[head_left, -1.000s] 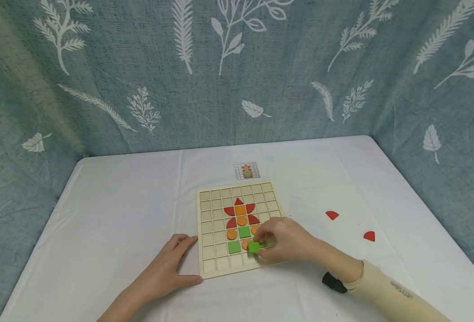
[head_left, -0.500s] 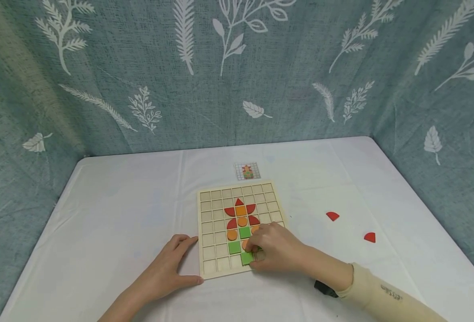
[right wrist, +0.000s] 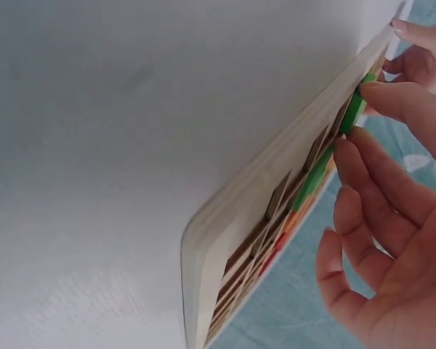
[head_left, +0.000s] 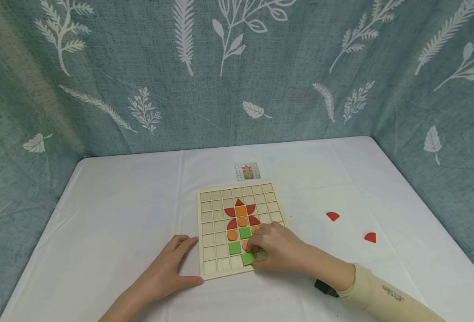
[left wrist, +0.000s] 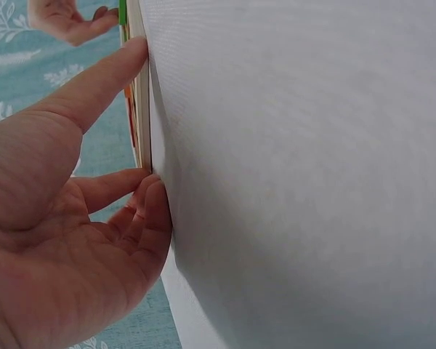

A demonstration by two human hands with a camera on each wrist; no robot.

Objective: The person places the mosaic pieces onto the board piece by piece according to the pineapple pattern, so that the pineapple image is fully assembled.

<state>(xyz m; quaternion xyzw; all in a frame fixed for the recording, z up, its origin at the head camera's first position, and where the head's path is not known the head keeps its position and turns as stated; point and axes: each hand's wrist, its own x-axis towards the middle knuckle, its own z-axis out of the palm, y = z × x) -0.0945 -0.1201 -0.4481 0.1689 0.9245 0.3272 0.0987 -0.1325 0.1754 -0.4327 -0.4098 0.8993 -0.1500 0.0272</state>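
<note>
A wooden grid board (head_left: 210, 268) lies on the white table, bearing red, orange and green flat pieces. My right hand (head_left: 283, 248) is over its lower right part, thumb and fingertips pinching a green square tile (head_left: 247, 259) at the bottom row. In the right wrist view that green square tile (right wrist: 354, 107) sits at the board's surface between thumb and fingers. Another green square (head_left: 234, 247) and an orange circle (head_left: 232, 235) lie in cells nearby. The thumb and fingertips of my left hand (head_left: 166, 268) touch the board's left edge. My right hand hides several cells.
A small printed pattern card (head_left: 247, 171) lies behind the board. To the right are two loose red quarter-circle pieces, one nearer (head_left: 333, 216) and one farther out (head_left: 370, 237). A black object (head_left: 325, 288) shows partly beneath the right wrist. A patterned curtain (head_left: 205, 107) surrounds the table.
My right hand has brought the green square tile down and slightly left, from above the board to its bottom row. Over the last half second it has barely shifted. The left hand stays put.
</note>
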